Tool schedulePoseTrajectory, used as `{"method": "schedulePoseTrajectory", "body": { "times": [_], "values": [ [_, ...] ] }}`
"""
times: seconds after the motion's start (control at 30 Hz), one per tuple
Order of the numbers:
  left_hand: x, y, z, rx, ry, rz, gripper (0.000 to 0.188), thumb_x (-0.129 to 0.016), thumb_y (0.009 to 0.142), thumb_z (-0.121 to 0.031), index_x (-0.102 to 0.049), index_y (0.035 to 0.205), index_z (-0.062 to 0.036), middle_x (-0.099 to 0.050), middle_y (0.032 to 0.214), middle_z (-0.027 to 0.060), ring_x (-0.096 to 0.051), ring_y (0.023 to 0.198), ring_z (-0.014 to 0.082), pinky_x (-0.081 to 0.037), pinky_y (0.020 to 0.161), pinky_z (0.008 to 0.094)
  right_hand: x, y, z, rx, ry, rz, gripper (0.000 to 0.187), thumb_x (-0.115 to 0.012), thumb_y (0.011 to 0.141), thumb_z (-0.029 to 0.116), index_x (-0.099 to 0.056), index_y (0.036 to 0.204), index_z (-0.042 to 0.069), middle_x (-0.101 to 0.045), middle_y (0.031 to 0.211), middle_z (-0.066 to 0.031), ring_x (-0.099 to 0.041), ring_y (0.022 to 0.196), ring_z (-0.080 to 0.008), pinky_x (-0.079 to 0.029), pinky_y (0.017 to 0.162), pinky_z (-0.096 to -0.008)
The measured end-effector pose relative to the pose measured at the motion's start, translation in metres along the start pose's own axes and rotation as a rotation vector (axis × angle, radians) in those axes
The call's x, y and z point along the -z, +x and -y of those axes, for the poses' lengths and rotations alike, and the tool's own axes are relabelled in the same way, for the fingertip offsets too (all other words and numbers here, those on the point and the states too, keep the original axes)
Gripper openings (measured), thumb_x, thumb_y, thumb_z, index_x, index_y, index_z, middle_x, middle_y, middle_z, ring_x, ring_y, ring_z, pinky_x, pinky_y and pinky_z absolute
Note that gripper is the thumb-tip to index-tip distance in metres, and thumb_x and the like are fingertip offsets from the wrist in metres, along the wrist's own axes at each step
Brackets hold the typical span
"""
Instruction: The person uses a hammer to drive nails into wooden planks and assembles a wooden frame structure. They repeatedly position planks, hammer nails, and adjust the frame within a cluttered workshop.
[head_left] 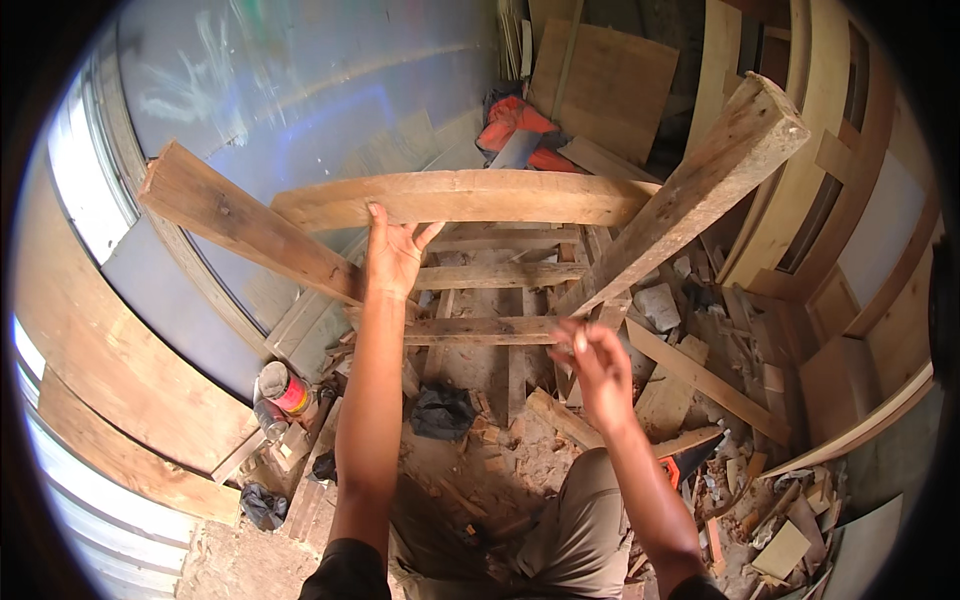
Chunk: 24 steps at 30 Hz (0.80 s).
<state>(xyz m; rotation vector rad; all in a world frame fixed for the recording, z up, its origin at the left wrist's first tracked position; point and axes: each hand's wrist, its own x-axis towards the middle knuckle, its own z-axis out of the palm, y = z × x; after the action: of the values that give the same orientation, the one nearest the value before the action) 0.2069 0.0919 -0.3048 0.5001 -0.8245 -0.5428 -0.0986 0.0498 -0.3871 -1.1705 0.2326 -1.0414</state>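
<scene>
Head view: the left hand [392, 255] lies flat, fingers open, against a horizontal wooden plank [465, 198]; the blurred right hand [598, 368] hovers below, fingers loosely spread, holding nothing.

Pale tan plank [460, 197], red-yellow can [285, 390], seemingly black rag [442, 411].

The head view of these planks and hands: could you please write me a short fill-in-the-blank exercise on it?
1. The left hand presses against a bare ____ plank.
2. The right hand is blurred and holds ____.
3. The heap of cloth beyond the top rung is ____ in colour.
4. The can on the floor lies to the person's ____.

Missing words: wooden; nothing; orange; left
</scene>
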Motion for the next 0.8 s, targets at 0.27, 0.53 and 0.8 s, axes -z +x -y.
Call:
{"method": "schedulePoseTrajectory", "body": {
  "times": [0.27, 0.53, 0.8],
  "values": [
    [-0.008, -0.001, 0.001, 0.020, -0.071, 0.042, 0.071, -0.053, 0.094, -0.051, -0.026, 0.144, -0.0077, -0.037, 0.145, 0.0164, -0.036, 0.136, 0.0315, -0.044, 0.104, 0.0543, -0.039, 0.113, 0.020, 0.069, 0.319, -0.036, 0.009, -0.060, 0.096, 0.025, -0.056, 0.100, 0.017, -0.053, 0.124, -0.0029, -0.046, 0.127, -0.0295, -0.037, 0.106, -0.0541],
    [-0.012, -0.003, -0.001, -0.010, -0.056, 0.052, 0.076, -0.048, 0.094, -0.055, -0.020, 0.147, -0.0087, -0.028, 0.150, 0.0177, -0.029, 0.141, 0.0309, -0.043, 0.106, 0.0529, -0.068, 0.129, 0.035, 0.114, 0.384, -0.192, 0.012, -0.062, 0.095, 0.023, -0.053, 0.096, 0.015, -0.056, 0.104, 0.0038, -0.055, 0.093, -0.0112, -0.045, 0.100, -0.0514],
    [-0.048, -0.006, -0.025, 0.108, -0.027, -0.220, 0.101, -0.061, 0.085, -0.059, -0.005, 0.149, -0.0059, -0.013, 0.150, 0.0241, -0.023, 0.141, 0.0389, -0.041, 0.105, 0.0593, -0.063, 0.129, 0.038, 0.138, 0.351, -0.176, 0.013, -0.062, 0.095, 0.023, -0.053, 0.097, 0.013, -0.055, 0.098, 0.0032, -0.054, 0.089, -0.0108, -0.049, 0.099, -0.0484]
  ]
}}
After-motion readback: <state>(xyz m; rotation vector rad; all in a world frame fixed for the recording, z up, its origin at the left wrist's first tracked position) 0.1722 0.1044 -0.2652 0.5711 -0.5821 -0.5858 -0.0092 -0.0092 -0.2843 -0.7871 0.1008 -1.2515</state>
